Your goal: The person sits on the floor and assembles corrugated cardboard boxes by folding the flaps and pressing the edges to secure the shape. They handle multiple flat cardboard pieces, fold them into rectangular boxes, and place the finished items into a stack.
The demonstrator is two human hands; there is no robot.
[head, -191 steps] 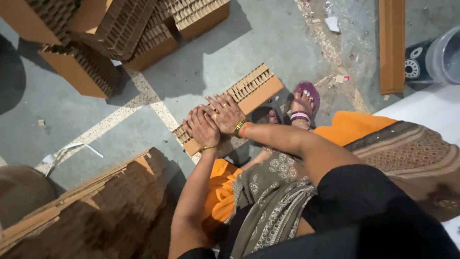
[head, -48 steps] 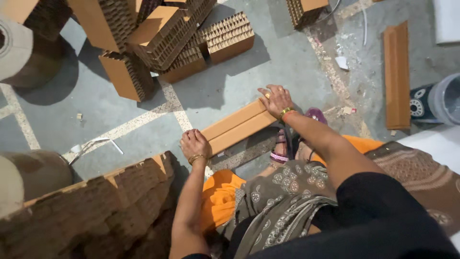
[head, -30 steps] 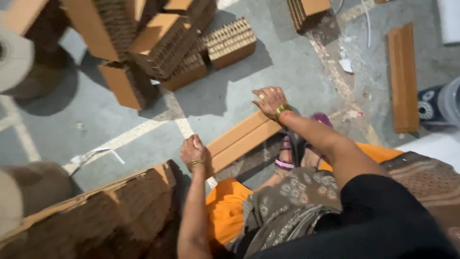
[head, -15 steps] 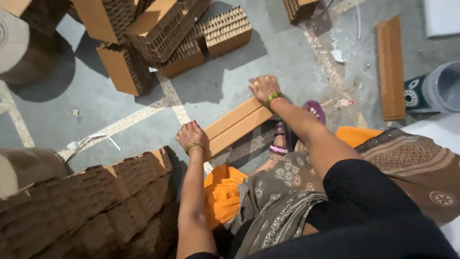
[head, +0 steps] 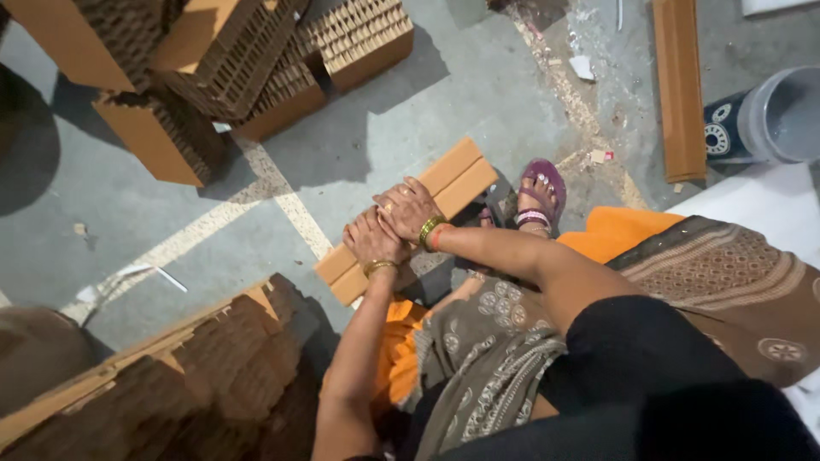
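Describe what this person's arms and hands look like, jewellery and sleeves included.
Both forearms are bare. The left hand has a gold bangle at the wrist. The right hand wears a ring on one finger, with a gold bangle and an orange-red band at its wrist. A black sleeve covers the right upper arm.

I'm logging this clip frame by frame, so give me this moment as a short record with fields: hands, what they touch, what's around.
left hand: pressed flat on the slab, beside the right hand
right hand: flat on the slab, partly over the left
slab: long brown honeycomb piece lying on the floor
foot: in a purple sandal, next to the slab's far end
stacks: honeycomb blocks at top left, a larger pile at lower left
bucket: grey, at the right edge
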